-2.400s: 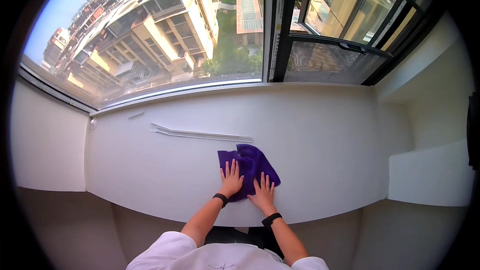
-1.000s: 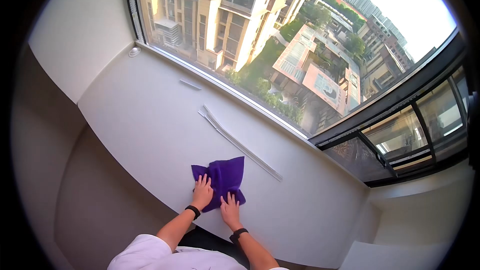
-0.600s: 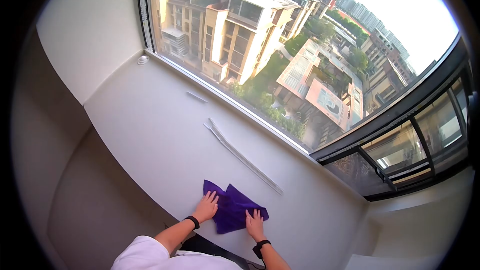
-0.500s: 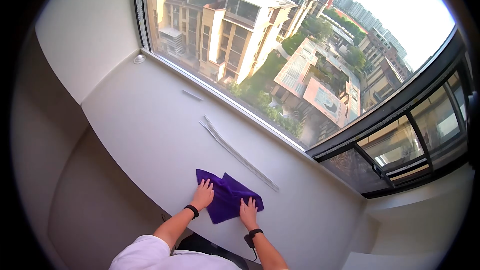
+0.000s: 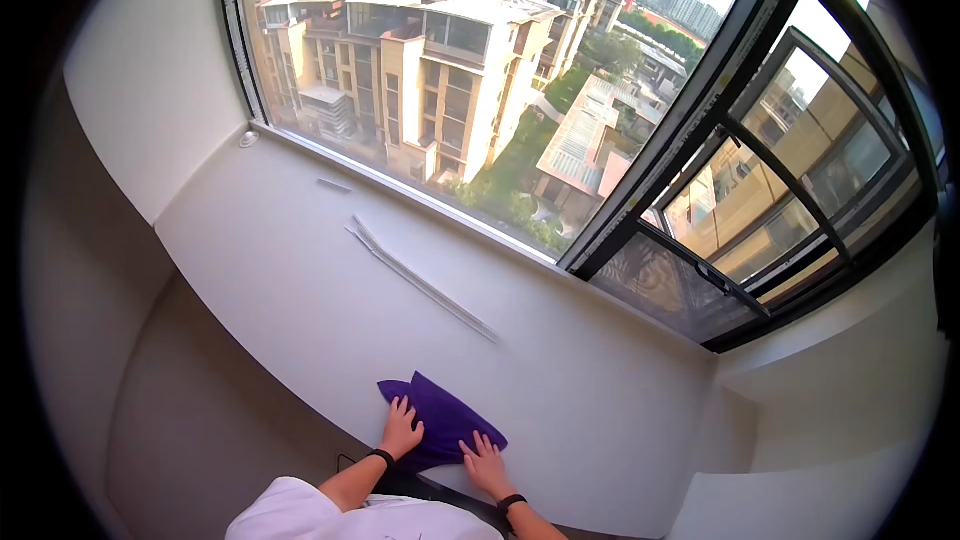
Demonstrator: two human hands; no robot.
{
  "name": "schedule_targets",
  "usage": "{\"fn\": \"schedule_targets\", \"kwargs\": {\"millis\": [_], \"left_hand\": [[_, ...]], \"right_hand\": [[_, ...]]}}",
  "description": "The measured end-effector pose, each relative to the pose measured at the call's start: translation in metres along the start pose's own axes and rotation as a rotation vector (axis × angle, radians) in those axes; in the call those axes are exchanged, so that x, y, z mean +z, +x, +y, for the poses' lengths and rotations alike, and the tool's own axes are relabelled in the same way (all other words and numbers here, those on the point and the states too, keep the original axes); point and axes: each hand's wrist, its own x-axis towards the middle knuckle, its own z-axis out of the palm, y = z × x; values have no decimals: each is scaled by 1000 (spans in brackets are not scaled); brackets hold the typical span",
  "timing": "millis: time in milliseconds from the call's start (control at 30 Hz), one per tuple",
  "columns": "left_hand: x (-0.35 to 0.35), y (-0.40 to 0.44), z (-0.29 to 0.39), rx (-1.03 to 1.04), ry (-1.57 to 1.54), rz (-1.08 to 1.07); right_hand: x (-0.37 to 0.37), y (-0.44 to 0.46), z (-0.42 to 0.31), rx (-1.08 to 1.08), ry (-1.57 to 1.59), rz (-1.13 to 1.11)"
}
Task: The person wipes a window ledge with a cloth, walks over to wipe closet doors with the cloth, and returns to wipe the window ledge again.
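Observation:
A purple cloth (image 5: 440, 418) lies creased on the white windowsill (image 5: 290, 270), close to its front edge. My left hand (image 5: 402, 428) rests on the cloth's left part with the fingers spread. On the right part, my right hand (image 5: 486, 463) presses down, its fingers also apart and stretched out. Neither hand grips the fabric. Each wrist wears a black band. Part of the cloth is hidden under my hands.
Beyond the cloth, long thin pale strips (image 5: 425, 285) lie across the sill, with a short strip (image 5: 334, 185) farther off. A small white round object (image 5: 249, 139) sits in the far left corner. A large window (image 5: 420, 70) borders the back; a dark-framed window (image 5: 760, 190) is at right.
Both hands and the cloth have come nearer to me, toward the sill's front edge. The cloth's folds have shifted. My view has turned to the right.

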Motion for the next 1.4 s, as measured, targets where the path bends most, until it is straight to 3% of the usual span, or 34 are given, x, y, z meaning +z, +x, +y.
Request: {"fn": "schedule_targets", "kwargs": {"millis": [167, 333, 433, 500, 567, 633, 700, 733, 800, 967, 1100, 1167, 1200, 1333, 1400], "left_hand": [[64, -32, 77, 166, -46, -164], [111, -30, 127, 279, 172, -383], [130, -26, 128, 367, 263, -469], [142, -32, 114, 369, 202, -427], [132, -39, 101, 361, 148, -385], [111, -42, 101, 284, 124, -411], [96, -40, 92, 274, 149, -444], [92, -41, 86, 278, 175, -439], [80, -46, 82, 251, 194, -445], [65, -32, 81, 193, 221, -483], [73, -23, 77, 71, 280, -386], [72, -16, 83, 9, 276, -361], [71, -14, 87, -47, 274, -341], [66, -12, 93, -106, 247, -278], [67, -13, 82, -19, 290, -198]], "right_hand": [[-57, -63, 84, 333, 56, 144], [-47, -110, 89, 331, 20, 218], [-39, -122, 91, 337, 13, 128], [-41, -121, 90, 308, -31, 243], [-58, -112, 89, 394, 228, 310], [-85, -103, 76, 432, 168, 415], [-119, -103, 58, 716, 683, 301], [-107, -105, 68, 724, 695, 297], [-84, -103, 82, 559, 304, 569], [-84, -117, 59, 726, 191, 496], [-77, -111, 50, 510, 90, 358], [-61, -97, 48, 105, 102, 549], [-49, -91, 50, 81, 134, 390], [-29, -70, 34, 27, -86, 268], [-21, -59, 30, 50, -114, 165]]}}
